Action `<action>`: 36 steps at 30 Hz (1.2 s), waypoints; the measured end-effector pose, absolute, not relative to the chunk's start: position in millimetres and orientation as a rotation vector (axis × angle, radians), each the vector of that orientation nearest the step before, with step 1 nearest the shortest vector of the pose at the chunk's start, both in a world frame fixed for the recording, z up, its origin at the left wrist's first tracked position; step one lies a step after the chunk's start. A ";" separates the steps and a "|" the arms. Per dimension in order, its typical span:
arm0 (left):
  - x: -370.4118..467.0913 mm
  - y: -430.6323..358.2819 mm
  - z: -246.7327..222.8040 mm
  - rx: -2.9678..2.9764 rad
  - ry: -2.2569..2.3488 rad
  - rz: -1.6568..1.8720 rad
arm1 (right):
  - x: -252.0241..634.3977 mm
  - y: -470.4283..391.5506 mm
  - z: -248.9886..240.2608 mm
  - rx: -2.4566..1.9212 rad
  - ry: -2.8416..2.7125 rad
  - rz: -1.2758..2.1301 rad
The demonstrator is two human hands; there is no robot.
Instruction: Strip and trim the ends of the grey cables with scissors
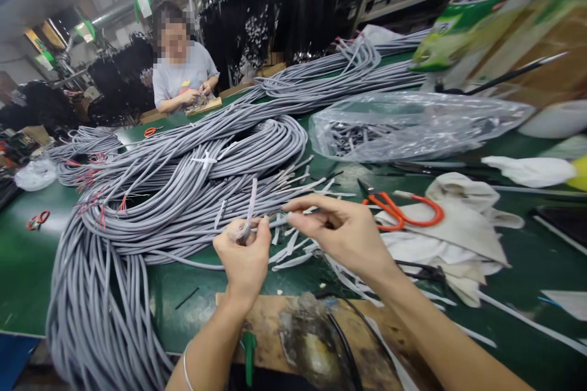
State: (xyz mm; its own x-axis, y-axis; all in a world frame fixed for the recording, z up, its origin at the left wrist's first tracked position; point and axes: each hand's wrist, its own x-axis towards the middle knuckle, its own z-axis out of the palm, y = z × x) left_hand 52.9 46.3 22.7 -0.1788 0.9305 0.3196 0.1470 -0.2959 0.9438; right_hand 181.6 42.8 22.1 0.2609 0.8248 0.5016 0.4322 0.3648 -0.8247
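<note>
My left hand (245, 253) is closed, thumb against fingers, around a grey cable near the middle of the view. A pale, flat strip (252, 198) stands up out of this grip, with a bit of clear wrapping at its base. To its right, my right hand (342, 229) has thumb and index finger drawn together in a pinch. A short grey length (278, 222) shows between the two hands; whether the right fingertips hold it I cannot tell. Behind both hands lie looped bundles of grey cable (183, 195), and loose white strips (293, 244) are scattered below them.
Orange-handled scissors (413, 211) rest by pale cloths (458, 226) on the green table (197, 317). Beyond is a clear plastic bag (435, 125) of small parts. A stained wooden board (266, 317) sits at the near edge. Across the table a person (183, 73) works with both hands.
</note>
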 end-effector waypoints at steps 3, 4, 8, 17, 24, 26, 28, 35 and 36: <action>52.5 45.3 21.4 1.452 1.287 1.550 | 182.2 44.8 19.4 -1.286 -1.424 0.230; 52.1 44.9 21.2 1.448 1.286 1.560 | 184.7 47.1 17.8 -1.325 -1.402 0.146; 50.8 44.8 21.1 1.422 1.277 1.571 | 194.1 53.1 15.2 -1.416 -1.254 0.170; 54.8 41.0 19.9 1.509 1.213 1.506 | 174.6 45.3 18.8 -1.305 -1.420 0.148; 51.3 41.9 23.9 1.395 1.232 1.585 | 210.9 58.7 12.9 -1.496 -1.210 0.138; 50.6 43.9 26.0 1.396 1.208 1.514 | 207.3 58.2 13.4 -1.450 -1.276 0.211; 50.4 45.2 28.2 1.409 1.187 1.431 | 199.1 55.7 15.5 -1.363 -1.336 0.330; 51.1 46.4 29.4 1.442 1.064 1.106 | 183.6 44.0 25.7 -0.923 -1.521 1.044; 50.9 46.8 28.7 1.446 1.054 1.074 | 183.0 43.4 25.7 -0.942 -1.514 1.012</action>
State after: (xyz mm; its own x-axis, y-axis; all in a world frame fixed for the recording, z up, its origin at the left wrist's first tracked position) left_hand 50.9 46.8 28.7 0.2238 0.9702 0.0931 0.0753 -0.1124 0.9908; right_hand 183.0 43.4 25.7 -0.1533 0.9337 0.3236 0.0577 0.3354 -0.9403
